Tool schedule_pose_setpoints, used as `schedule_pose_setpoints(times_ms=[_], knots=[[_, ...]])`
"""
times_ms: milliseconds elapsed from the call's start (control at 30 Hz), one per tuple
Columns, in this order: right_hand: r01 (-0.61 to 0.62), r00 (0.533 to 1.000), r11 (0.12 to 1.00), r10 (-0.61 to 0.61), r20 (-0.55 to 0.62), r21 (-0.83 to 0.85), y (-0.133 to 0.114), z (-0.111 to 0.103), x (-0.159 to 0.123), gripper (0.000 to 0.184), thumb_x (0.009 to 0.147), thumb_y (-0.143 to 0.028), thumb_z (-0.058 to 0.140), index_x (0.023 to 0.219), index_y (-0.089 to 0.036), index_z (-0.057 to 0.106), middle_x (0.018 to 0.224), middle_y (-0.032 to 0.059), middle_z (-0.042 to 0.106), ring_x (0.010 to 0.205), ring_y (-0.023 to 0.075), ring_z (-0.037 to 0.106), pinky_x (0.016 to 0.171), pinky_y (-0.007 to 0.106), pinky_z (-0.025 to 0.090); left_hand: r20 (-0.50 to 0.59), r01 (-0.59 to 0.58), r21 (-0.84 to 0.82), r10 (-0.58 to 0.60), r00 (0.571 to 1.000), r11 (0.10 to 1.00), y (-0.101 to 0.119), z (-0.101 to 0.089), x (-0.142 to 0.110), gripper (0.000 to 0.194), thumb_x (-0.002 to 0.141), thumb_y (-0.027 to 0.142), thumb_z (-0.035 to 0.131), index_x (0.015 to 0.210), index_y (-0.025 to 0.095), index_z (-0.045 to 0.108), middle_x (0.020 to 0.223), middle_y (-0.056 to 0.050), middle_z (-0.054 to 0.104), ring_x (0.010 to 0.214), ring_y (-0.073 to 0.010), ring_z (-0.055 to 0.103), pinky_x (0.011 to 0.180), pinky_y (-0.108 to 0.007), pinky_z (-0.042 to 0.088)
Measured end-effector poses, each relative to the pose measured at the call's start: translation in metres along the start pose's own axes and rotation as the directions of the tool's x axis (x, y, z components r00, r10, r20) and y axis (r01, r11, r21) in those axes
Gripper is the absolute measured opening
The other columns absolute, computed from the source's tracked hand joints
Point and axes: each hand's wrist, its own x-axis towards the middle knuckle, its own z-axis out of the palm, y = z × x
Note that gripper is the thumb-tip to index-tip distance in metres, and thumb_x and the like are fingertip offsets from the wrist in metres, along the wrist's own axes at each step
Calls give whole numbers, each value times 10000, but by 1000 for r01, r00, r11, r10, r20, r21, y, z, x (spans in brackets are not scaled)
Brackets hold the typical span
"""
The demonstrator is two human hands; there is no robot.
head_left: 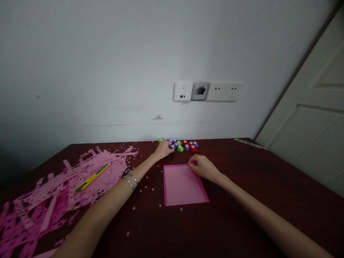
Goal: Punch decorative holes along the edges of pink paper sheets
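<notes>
Pinching likely flimsy pink paper (182, 184) sensibly by its far edge is the right hand (205, 167); the left hand (163, 149) hides its grip.

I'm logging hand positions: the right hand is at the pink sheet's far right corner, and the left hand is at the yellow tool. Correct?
No: the head view shows the left hand at the small coloured pieces, not the yellow tool. The right hand is indeed at the pink sheet.

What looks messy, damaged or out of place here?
Untidy: pink paper scraps sprawl over the left of the table, loose bits scattered near the pink sheet. Dark scuffs mar the otherwise plain wall.
</notes>
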Motion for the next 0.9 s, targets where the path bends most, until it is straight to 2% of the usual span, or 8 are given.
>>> schedule_pose_setpoints(times_ms=[200,367,567,733,900], knots=[[132,990,969,-119,-74,208,1,0,7,194,773,-218,509,792,-143,687,802,76,674,708,170,591,643,262,421,57,-187,-266,209,976,946,-2,-29,-15,242,697,344,574,580,135,542,480,57,406,474,-68,337,476,-208,232],[223,971,926,-183,-156,306,-3,5,17,231,776,-274,565,942,-141,657,820,67,648,698,159,564,642,275,437,117,-185,-379,245,962,907,6,-52,-34,256,685,374,597,713,119,607,543,42,464,501,-71,383,481,-208,263],[313,949,884,-272,-162,347,-14,5,28,273,759,-301,611,999,-172,634,822,46,611,705,145,535,640,272,434,185,-201,-387,289,939,900,16,-62,-46,253,668,343,616,792,123,628,592,25,512,534,-76,431,496,-206,302],[383,923,854,-364,-124,352,-17,4,30,186,765,-279,608,917,-181,654,827,42,627,737,149,543,658,277,433,223,-218,-373,315,922,902,24,-67,-52,266,667,334,617,826,122,634,603,14,543,538,-82,456,493,-203,317],[420,902,829,-424,-75,369,-17,4,30,185,769,-273,594,906,-170,662,829,44,633,729,141,546,643,265,433,245,-231,-358,330,912,905,28,-69,-59,254,676,325,615,817,115,638,587,14,536,524,-85,465,474,-198,316]])
